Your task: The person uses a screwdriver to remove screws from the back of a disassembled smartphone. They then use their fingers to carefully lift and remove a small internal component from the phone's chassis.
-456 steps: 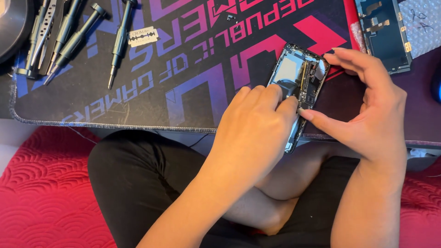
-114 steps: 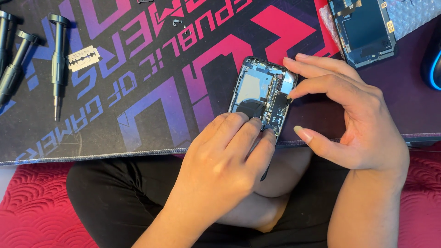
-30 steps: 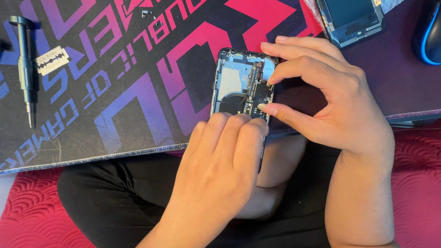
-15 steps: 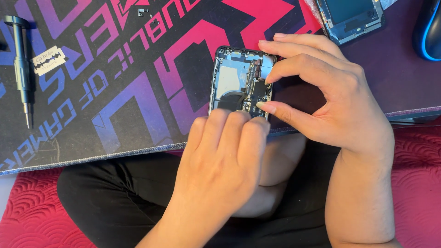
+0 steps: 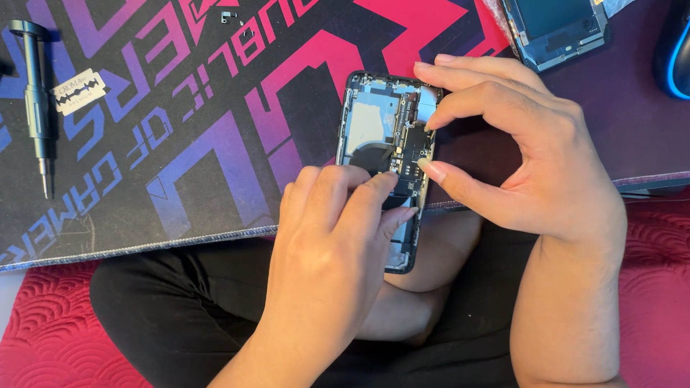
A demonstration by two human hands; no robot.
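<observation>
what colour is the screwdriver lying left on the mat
Dark grey metal screwdriver, clearest in the head view.

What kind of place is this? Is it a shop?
Probably a home spot for fixing phones, not clearly a shop. An opened phone lies on a patterned desk mat, with a small screwdriver and razor blade nearby, and the person sits cross-legged.

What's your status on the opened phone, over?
Left hand pressing fingertips inside the opened phone. Right hand pinching its right edge. Screwdriver and razor blade lie apart at left; nothing in the way.
</observation>
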